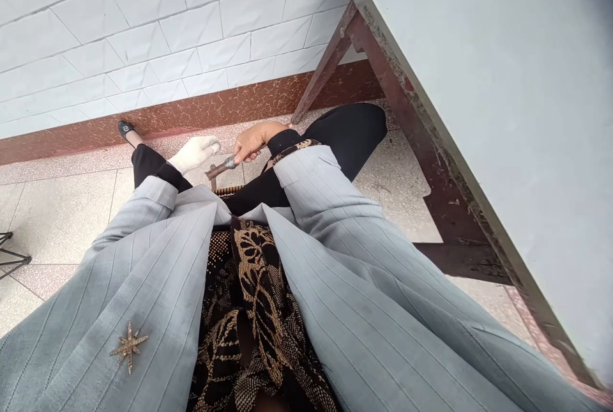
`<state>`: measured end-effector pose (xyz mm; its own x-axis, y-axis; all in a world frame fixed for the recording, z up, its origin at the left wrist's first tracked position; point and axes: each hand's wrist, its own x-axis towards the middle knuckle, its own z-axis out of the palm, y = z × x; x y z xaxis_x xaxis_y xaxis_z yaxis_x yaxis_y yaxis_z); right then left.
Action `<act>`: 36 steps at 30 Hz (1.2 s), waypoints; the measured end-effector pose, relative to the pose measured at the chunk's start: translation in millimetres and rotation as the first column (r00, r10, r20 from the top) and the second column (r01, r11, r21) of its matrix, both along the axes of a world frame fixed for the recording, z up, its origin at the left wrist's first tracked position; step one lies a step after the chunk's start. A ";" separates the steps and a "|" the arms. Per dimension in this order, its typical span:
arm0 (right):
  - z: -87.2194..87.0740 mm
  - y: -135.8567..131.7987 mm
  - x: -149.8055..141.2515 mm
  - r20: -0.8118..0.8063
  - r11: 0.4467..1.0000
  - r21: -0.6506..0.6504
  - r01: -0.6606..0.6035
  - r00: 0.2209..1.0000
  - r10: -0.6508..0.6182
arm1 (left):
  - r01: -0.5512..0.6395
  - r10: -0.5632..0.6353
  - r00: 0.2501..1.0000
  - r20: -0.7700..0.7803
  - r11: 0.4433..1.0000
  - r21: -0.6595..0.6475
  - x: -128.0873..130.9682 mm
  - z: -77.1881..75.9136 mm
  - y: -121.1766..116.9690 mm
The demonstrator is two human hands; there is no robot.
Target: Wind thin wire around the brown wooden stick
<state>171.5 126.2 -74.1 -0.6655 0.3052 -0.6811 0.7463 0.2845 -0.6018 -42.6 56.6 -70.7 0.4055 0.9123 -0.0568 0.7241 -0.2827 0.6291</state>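
Note:
My left hand (pixel 195 154) wears a cream knitted glove and hangs low between my knees. Its fingers are curled together, and whatever may lie under them is hidden. Just to its right, my bare right hand (pixel 253 141) is wrapped round the handle of a hammer-like tool (pixel 221 168). That tool has grey wrapping near the grip and a rusty brown metal head set crosswise. The head points left and toward me, below the gloved hand and apart from it. A yellow-and-black striped edge (pixel 228 191) shows under the tool, mostly covered by my jacket.
On the right, a large pale tabletop (pixel 502 112) stands on a dark red wooden frame (pixel 431 169) close to my right knee. Ahead is a white tiled wall (pixel 191 22) with a brown skirting. Thin black metal legs (pixel 14 262) stand on the speckled floor (pixel 67 207) at left.

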 end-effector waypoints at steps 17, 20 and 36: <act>10.6 9.9 14.2 -0.489 0.725 0.038 0.688 0.646 -0.586 | -0.039 0.098 0.974 0.203 0.961 -0.274 -0.7 -21.7 -10.4; 9.1 11.2 11.3 -0.434 0.709 0.105 0.697 0.674 -0.598 | -0.018 0.061 0.983 0.175 0.971 -0.238 2.1 -19.8 -10.6; 1.2 2.5 0.0 0.163 0.995 0.093 0.038 0.985 -0.053 | 0.106 -0.107 0.994 -0.025 0.994 -0.025 3.0 -0.1 -3.2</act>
